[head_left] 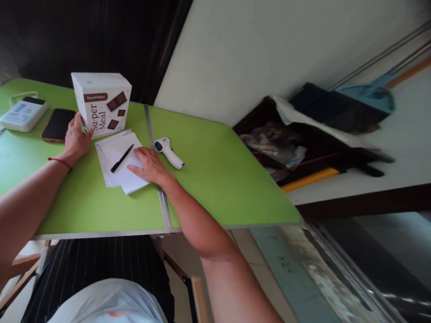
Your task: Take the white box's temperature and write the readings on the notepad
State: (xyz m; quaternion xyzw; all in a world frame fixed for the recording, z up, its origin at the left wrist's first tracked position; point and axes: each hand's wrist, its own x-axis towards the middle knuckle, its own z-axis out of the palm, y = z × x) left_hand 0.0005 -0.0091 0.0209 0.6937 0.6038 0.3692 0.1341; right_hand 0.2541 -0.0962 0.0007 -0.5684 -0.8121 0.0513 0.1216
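My left hand [77, 137] rests at the lower left corner of a white box [107, 107] printed "Su-per Meal", its fingers spread with the thumb at the box's base. The box stands upright on the green table. My right hand [149, 165] lies flat, fingers apart, on the right edge of a stack of white paper [132, 180]. On that paper, left of my right fingers, lies a black pen [122, 158]. Just right of the hand is a white infrared thermometer [170, 154] with a blue tip, apart from my fingers.
A dark phone [59, 124] lies left of the box, beside a white device [24, 114] with a cable. A metal seam [164, 207] crosses the green table [215, 188]. Past its right edge are a blue dustpan [373, 96], bundled cloth or bags [276, 141] and a yellow bar [310, 179].
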